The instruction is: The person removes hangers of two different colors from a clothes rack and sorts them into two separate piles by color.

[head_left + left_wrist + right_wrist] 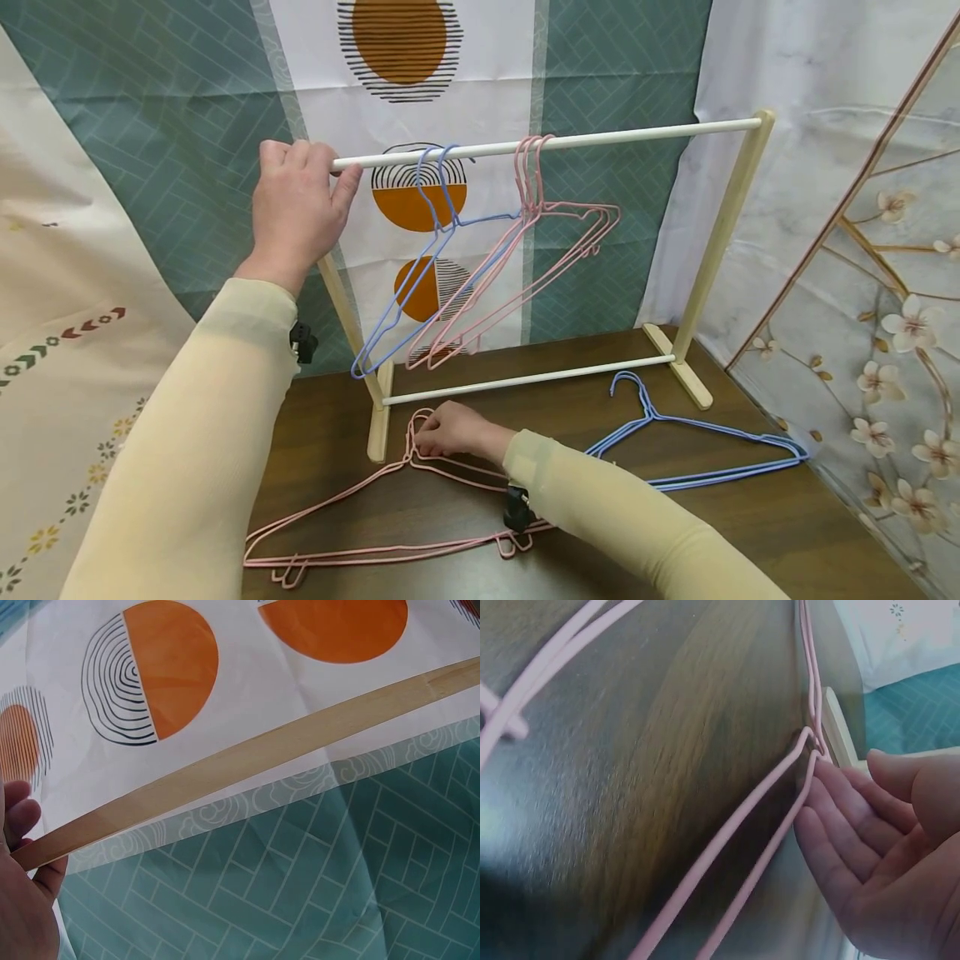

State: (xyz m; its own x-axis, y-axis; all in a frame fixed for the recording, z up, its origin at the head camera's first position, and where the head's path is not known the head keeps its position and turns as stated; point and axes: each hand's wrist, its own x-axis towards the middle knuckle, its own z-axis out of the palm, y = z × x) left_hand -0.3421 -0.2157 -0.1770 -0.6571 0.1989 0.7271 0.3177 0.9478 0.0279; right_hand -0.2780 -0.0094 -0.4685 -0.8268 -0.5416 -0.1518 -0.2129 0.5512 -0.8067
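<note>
My left hand [296, 200] grips the upper left corner of a small garment rack [723, 242], where the white top rail [637, 135] meets the wooden post [255, 754]. Down on the table, my right hand [459, 432] is at the neck of a pair of pink hangers [367, 554] lying flat. Seen from the right wrist, the fingertips [819, 787] touch or nearly touch the wire [739, 825] just below the hook, with the thumb apart from it. Two blue hangers [397, 312] and several pink hangers [555, 283] hang from the rail.
More blue hangers [716, 425] lie stacked on the right of the brown table [420, 504], partly behind my right forearm. The rack's lower white bar [525, 381] runs between its wooden feet [678, 367]. Patterned cloth [626, 92] hangs behind, and flowered cloth [862, 333] on the right.
</note>
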